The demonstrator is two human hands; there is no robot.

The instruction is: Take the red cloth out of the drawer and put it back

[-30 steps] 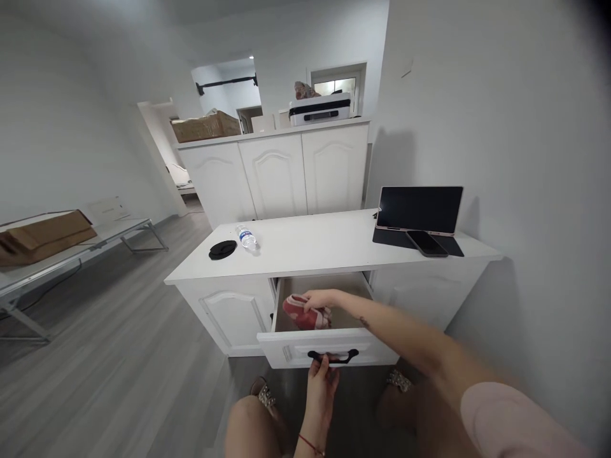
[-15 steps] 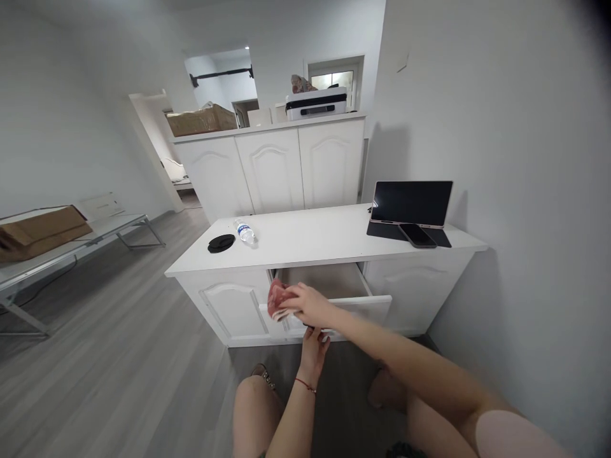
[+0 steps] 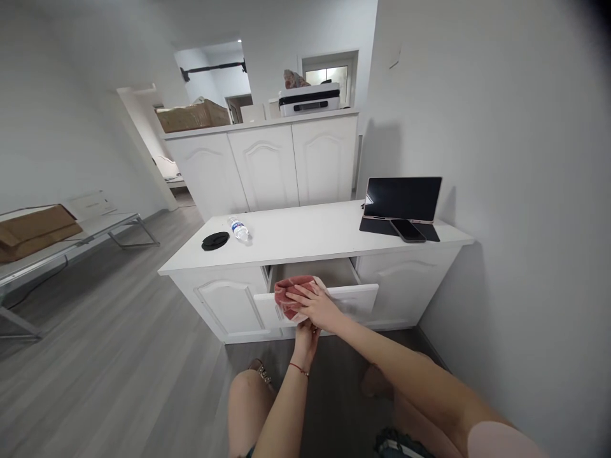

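Both hands meet at the open white drawer (image 3: pixel 356 296): the right hand (image 3: pixel 317 308) is closed over a folded red-and-white cloth (image 3: pixel 292 298), held at 12 o'clock from the left hand (image 3: pixel 305 336), whose grip cannot be told. The cloth's long axis runs 9 to 3.

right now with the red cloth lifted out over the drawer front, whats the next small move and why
Probably push the drawer shut with the left hand. The right hand holds the red cloth up at the drawer's front edge, clear of the inside, which looks bare where visible. The left hand sits low at the drawer front, likely on the handle, which is hidden.
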